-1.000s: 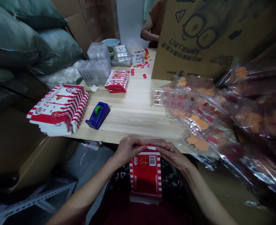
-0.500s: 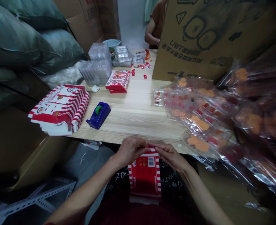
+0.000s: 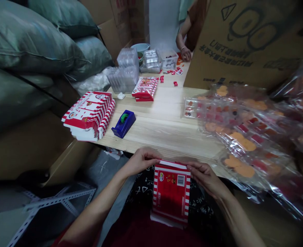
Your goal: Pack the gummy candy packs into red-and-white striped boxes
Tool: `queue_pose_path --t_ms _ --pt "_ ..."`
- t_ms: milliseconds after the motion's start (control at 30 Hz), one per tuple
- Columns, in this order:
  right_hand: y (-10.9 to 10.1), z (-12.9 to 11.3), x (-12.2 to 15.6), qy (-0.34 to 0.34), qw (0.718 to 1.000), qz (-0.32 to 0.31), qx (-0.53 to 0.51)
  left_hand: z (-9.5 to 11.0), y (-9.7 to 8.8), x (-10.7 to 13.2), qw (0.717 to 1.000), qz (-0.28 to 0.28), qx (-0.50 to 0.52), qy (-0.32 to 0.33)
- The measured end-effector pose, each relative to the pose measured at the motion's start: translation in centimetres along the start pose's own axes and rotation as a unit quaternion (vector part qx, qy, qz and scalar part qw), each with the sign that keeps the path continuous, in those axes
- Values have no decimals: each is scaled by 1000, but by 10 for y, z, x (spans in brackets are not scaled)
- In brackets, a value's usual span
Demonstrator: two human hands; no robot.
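A red box with striped white edges and a barcode [image 3: 170,195] rests over my lap, its upper end at the table's front edge. My left hand [image 3: 142,159] pinches the top left corner of this red box. At the top right corner, my right hand [image 3: 204,175] grips the same box between thumb and fingers. A white strip shows along the box's top edge between the two hands. On the table beyond my left hand stands a blue tape dispenser [image 3: 124,124] with a green core. Left of it lies a stack of flat red-and-white boxes [image 3: 89,115].
Clear plastic packs with orange pieces [image 3: 240,140] cover the table's right side. Clear trays [image 3: 125,73] and filled red-and-white boxes [image 3: 145,89] stand further back. A large cardboard carton [image 3: 223,65] blocks the back right; another person's hand [image 3: 186,54] is beside it.
My view has turned left, so things appear shifted right. My hands have moved apart along the box's top edge, baring its white strip. The other person's hand has come into view.
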State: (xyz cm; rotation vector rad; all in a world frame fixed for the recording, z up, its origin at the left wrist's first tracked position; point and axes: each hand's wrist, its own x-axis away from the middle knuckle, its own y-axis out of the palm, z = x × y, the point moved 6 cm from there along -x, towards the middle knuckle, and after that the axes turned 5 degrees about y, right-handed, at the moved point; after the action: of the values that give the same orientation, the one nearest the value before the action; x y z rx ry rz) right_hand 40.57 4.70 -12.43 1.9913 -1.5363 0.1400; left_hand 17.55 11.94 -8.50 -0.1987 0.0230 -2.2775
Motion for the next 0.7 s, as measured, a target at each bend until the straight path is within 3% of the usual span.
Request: queue_pose_path --t_ms 200,400,700 --pt "-1 2 4 -2 1000 20 8 2 3 3 997 24 -66 14" --pt "-5 10 6 -9 998 46 41 15 13 22 983 39 -175 41" --pt "-10 17 8 -43 996 68 47 13 26 40 981 111 -158 19"
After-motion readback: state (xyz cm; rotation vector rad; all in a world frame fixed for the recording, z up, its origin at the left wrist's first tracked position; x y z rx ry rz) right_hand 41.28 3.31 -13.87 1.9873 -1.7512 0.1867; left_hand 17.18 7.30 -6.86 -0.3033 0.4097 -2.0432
